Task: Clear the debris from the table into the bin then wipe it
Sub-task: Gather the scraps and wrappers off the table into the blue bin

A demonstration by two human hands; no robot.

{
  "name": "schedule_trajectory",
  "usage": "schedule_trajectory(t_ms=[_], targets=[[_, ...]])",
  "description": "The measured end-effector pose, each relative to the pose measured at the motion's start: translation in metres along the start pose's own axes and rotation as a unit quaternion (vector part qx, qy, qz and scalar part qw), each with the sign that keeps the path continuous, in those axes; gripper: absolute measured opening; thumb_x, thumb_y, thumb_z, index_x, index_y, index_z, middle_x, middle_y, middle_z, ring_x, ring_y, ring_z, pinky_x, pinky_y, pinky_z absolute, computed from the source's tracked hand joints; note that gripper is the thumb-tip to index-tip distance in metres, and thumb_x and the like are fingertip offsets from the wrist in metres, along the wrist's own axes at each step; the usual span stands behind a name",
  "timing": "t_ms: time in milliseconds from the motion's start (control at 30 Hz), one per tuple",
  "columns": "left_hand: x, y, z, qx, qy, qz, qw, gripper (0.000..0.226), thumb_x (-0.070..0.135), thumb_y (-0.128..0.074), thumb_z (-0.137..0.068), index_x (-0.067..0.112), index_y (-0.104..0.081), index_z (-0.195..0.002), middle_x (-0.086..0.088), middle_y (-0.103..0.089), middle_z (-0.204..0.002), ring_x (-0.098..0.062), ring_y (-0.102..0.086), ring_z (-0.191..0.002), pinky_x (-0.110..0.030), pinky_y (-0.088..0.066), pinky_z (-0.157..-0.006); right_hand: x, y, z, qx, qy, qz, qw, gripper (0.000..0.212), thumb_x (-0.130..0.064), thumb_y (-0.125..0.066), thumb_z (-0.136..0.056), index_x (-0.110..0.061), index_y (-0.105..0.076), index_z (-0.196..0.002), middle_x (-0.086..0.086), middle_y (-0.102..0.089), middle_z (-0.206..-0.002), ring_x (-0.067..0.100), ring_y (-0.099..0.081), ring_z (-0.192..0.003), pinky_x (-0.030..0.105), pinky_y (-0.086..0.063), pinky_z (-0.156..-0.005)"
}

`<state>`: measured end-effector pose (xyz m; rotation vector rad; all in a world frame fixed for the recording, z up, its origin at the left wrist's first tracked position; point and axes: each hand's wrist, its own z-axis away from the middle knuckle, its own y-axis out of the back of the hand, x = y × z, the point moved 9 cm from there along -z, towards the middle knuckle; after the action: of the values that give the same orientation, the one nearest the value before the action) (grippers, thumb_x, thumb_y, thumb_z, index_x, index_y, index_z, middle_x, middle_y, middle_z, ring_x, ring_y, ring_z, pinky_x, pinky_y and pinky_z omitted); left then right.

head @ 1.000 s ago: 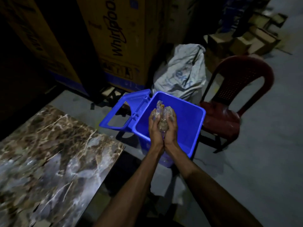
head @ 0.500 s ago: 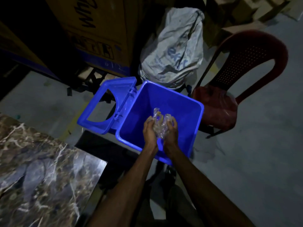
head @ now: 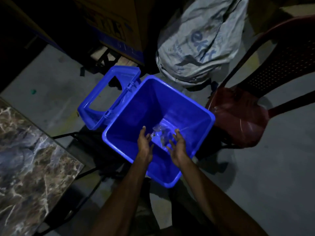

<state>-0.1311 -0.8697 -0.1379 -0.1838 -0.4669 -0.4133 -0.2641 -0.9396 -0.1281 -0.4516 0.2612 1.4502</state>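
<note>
A blue plastic bin (head: 134, 106) stands open on the floor, its lid (head: 109, 97) flipped out to the left. Crumpled clear plastic debris (head: 160, 135) lies down inside the bin, between and below my hands. My left hand (head: 144, 143) and my right hand (head: 178, 145) hover apart over the bin's near side, palms facing each other, fingers spread and holding nothing. The marble-patterned table (head: 30, 164) shows at the lower left.
A dark red plastic chair (head: 238, 120) stands right beside the bin. A grey-white sack (head: 202, 40) leans behind it, next to large cardboard boxes (head: 109, 24). Bare concrete floor (head: 264, 176) lies to the right.
My hands, which held the plastic debris together over the bin, have parted and let it go. The debris now lies inside the bin. The view has tilted further down.
</note>
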Motion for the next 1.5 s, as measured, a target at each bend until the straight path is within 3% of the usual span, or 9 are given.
schedule_trajectory(t_ms=[167,333,533,767,900,1000,1200,1367,1500], targets=[[-0.002,-0.011,0.022,0.024,-0.02,0.052,0.998,0.049,0.044,-0.043,-0.104,0.029,-0.049,-0.15,-0.004,-0.053,-0.142,-0.02,-0.051,-0.124,-0.043,-0.034,-0.108,-0.025,-0.001,0.005,-0.027,-0.005,0.037,0.999,0.048,-0.034,-0.041,-0.11,-0.005,-0.051,-0.147,0.019,-0.045,-0.157,0.039,-0.049,-0.136,0.051,-0.027,-0.122],[0.016,-0.005,0.055,0.022,-0.057,0.115,0.991,0.047,0.043,-0.047,-0.104,0.024,-0.054,-0.146,-0.004,-0.056,-0.14,-0.022,-0.052,-0.132,-0.042,-0.039,-0.109,-0.032,-0.03,0.03,-0.093,0.038,0.111,0.989,0.041,-0.031,-0.043,-0.11,-0.021,-0.049,-0.149,0.007,-0.054,-0.147,0.014,-0.06,-0.1,0.029,-0.051,-0.076],[0.033,0.046,0.099,0.024,-0.116,0.172,0.978,0.04,0.047,-0.055,-0.1,0.024,-0.064,-0.132,-0.001,-0.068,-0.126,-0.017,-0.06,-0.12,-0.034,-0.045,-0.088,0.001,-0.088,0.087,-0.204,0.103,0.216,0.949,0.041,-0.039,-0.046,-0.108,-0.03,-0.054,-0.146,-0.003,-0.051,-0.153,0.015,-0.048,-0.135,0.035,-0.041,-0.103],[0.028,0.18,0.173,0.065,-0.183,0.266,0.944,0.032,0.043,-0.053,-0.101,0.026,-0.07,-0.122,0.0,-0.072,-0.119,-0.014,-0.063,-0.112,-0.03,-0.045,-0.083,0.09,-0.145,0.198,-0.32,0.201,0.32,0.869,0.041,-0.028,-0.06,-0.102,-0.019,-0.058,-0.142,-0.002,-0.06,-0.142,0.014,-0.055,-0.133,0.038,-0.043,-0.113],[0.007,0.277,0.223,0.102,-0.222,0.327,0.913,0.026,0.039,-0.053,-0.103,0.025,-0.071,-0.116,-0.002,-0.072,-0.12,-0.011,-0.066,-0.108,-0.032,-0.052,-0.089,0.171,-0.165,0.265,-0.39,0.22,0.384,0.807,0.037,-0.017,-0.051,-0.107,-0.014,-0.058,-0.143,-0.006,-0.062,-0.136,-0.003,-0.061,-0.113,0.018,-0.05,-0.094],[-0.013,0.348,0.25,0.128,-0.241,0.362,0.891,0.024,0.04,-0.054,-0.103,0.026,-0.07,-0.115,-0.004,-0.071,-0.125,-0.016,-0.065,-0.117,-0.035,-0.05,-0.101,0.231,-0.178,0.311,-0.437,0.242,0.401,0.768,0.037,-0.014,-0.052,-0.107,-0.01,-0.059,-0.143,-0.003,-0.06,-0.139,0.007,-0.058,-0.122,0.011,-0.049,-0.09],[-0.045,0.466,0.306,0.194,-0.295,0.385,0.853,0.022,0.036,-0.05,-0.106,0.026,-0.069,-0.115,0.0,-0.071,-0.112,-0.011,-0.066,-0.102,-0.032,-0.053,-0.091,0.342,-0.193,0.381,-0.498,0.22,0.431,0.72,0.035,-0.023,-0.057,-0.105,-0.019,-0.062,-0.14,-0.006,-0.059,-0.143,0.016,-0.053,-0.136,0.038,-0.044,-0.114],[-0.059,0.544,0.337,0.279,-0.345,0.367,0.818,0.019,0.031,-0.048,-0.108,0.03,-0.064,-0.118,0.0,-0.069,-0.122,-0.01,-0.063,-0.109,-0.03,-0.051,-0.092,0.402,-0.217,0.419,-0.545,0.241,0.463,0.656,0.038,-0.015,-0.055,-0.106,-0.007,-0.058,-0.143,0.001,-0.056,-0.144,0.013,-0.05,-0.133,0.003,-0.044,-0.091],[-0.067,0.594,0.335,0.314,-0.348,0.38,0.797,0.019,0.033,-0.055,-0.105,0.032,-0.064,-0.122,-0.002,-0.068,-0.132,-0.016,-0.063,-0.121,-0.039,-0.049,-0.106,0.449,-0.235,0.421,-0.558,0.23,0.485,0.633,0.037,-0.019,-0.058,-0.105,-0.012,-0.06,-0.141,-0.004,-0.059,-0.141,0.009,-0.053,-0.132,0.008,-0.045,-0.098]])
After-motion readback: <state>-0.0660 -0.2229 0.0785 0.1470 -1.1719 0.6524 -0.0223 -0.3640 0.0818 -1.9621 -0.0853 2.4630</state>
